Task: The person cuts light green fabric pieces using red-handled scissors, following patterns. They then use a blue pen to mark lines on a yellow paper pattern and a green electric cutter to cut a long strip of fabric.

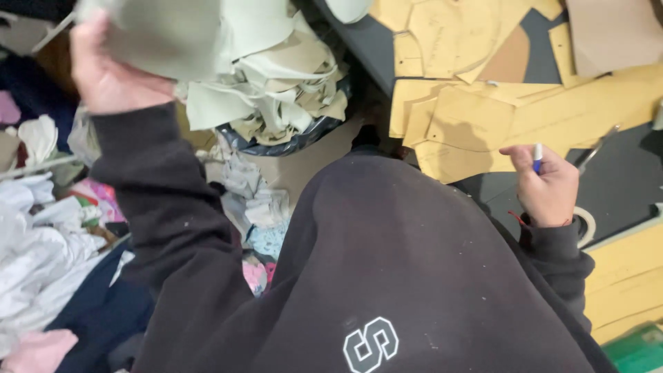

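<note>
Head: left hand grips grey-green sheet; right hand holds pen

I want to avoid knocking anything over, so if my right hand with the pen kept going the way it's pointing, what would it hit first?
The right hand points its pen up and slightly left, so it would probably first meet the tan cardboard pattern pieces on the dark table, though depth is hard to judge.

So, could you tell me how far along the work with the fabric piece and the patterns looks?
Done: a bin full of pale offcuts. In hand: the left hand lifts a grey-green fabric piece; the right hand grips a marker. Left: cardboard patterns spread over the dark table.
</note>
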